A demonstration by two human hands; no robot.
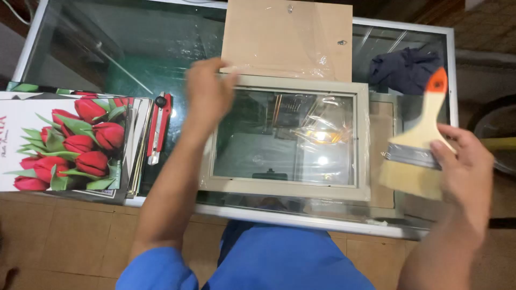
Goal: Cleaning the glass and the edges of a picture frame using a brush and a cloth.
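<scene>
Blue clothing [279, 263] is seen closest to the lens, at 6 o'clock, with both forearms rising from it. Beyond it, a glass-topped counter [107, 48] with a pale metal edge fills most of the view. At its centre a grey picture frame [287, 189] is laid flat, partly wrapped in clear crinkled film, its glass pane reflecting light. At 12 o'clock of the frame, a tan backing board [290, 35] is laid, its lower edge touching the frame's top rail. At 9 o'clock, a stack of prints [70, 142] topped with red tulips is placed on the counter, well apart from the frame. A dark crumpled cloth [403, 70] is seen under the glass at 2 o'clock.

The right hand [465, 161] is held at 3 o'clock, just beside the frame's right rail, and a wide paintbrush [416, 145] is gripped in it: the metal ferrule is pinched between thumb and fingers, the pale bristles are pointed towards 7 o'clock, and the orange-tipped handle is tilted towards 12. The left hand [207, 91] is rested on the frame's upper left corner, blurred; whether its fingers are spread or pressed together cannot be told. Between the prints and the frame, a red and black utility knife [158, 126] is laid lengthwise.
</scene>
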